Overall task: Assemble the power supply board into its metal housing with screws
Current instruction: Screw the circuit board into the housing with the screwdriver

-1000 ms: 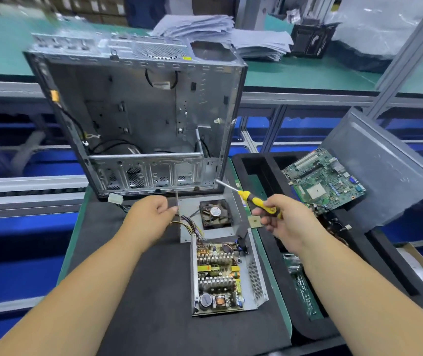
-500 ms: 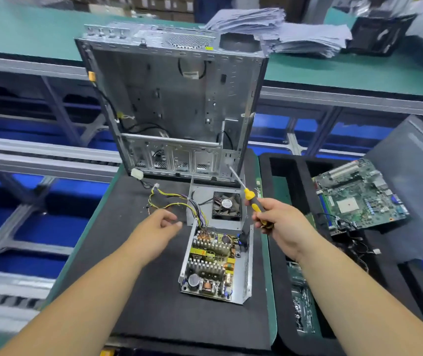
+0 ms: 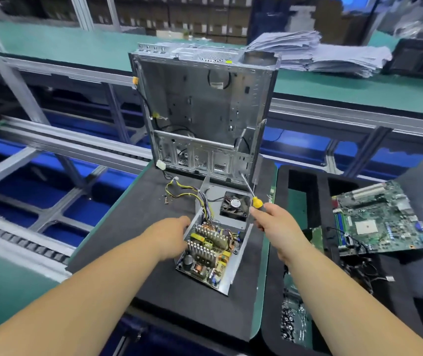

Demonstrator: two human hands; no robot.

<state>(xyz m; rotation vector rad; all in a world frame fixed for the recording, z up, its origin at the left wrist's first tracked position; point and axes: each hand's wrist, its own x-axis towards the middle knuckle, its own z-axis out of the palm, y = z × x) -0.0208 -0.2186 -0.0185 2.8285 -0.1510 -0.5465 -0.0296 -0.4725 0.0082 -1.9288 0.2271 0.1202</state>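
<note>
The power supply board (image 3: 209, 249), with heat sinks and coils, lies inside its open grey metal housing (image 3: 240, 263) on a black mat (image 3: 151, 255). A black fan (image 3: 234, 204) sits at the housing's far end, and yellow and black wires (image 3: 183, 191) trail out to the left. My left hand (image 3: 170, 235) grips the housing's left wall. My right hand (image 3: 278, 227) holds a yellow-handled screwdriver (image 3: 256, 202), tip pointing up and away over the housing's far right corner.
An open computer case (image 3: 205, 106) stands upright just behind the housing. A green motherboard (image 3: 380, 219) leans in a black foam tray (image 3: 305, 191) at the right. Stacked papers (image 3: 320, 52) lie on the far green bench. Conveyor rails run at the left.
My left hand moved right from the loose wires onto the housing's left wall. The right hand still holds the screwdriver near the far right corner. The view pulled back and to the left.
</note>
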